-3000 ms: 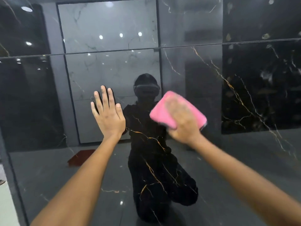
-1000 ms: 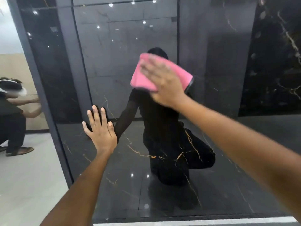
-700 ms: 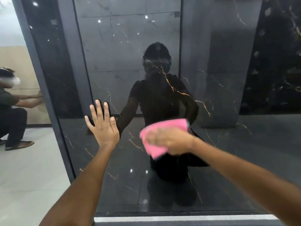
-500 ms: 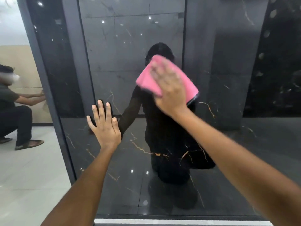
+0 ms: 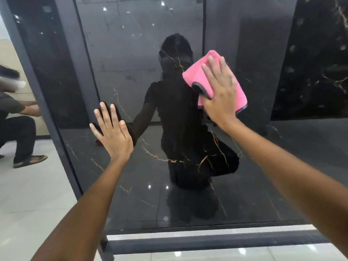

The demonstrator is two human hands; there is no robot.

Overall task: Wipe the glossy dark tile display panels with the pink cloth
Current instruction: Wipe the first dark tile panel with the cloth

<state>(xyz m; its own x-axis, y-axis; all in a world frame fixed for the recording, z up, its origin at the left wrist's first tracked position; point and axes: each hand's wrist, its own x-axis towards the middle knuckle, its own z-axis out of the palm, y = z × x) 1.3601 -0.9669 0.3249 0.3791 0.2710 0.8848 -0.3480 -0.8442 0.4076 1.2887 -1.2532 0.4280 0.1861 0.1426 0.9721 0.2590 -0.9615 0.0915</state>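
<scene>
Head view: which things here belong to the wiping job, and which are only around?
Belong to the job:
pink cloth
glossy dark tile panel
right hand, pressing the cloth flat
left hand, flat on the panel

Only around:
another person crouching at left
light floor tiles

Folded pink cloth (image 5: 205, 80) flat against glossy dark panel (image 5: 131, 72).

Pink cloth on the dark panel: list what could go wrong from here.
1. The left hand lies flat and bare on the glossy panel, so it may leave prints.
2. The right hand presses the pink cloth with straight fingers, not a grip; its folded corner could slip loose.
</scene>
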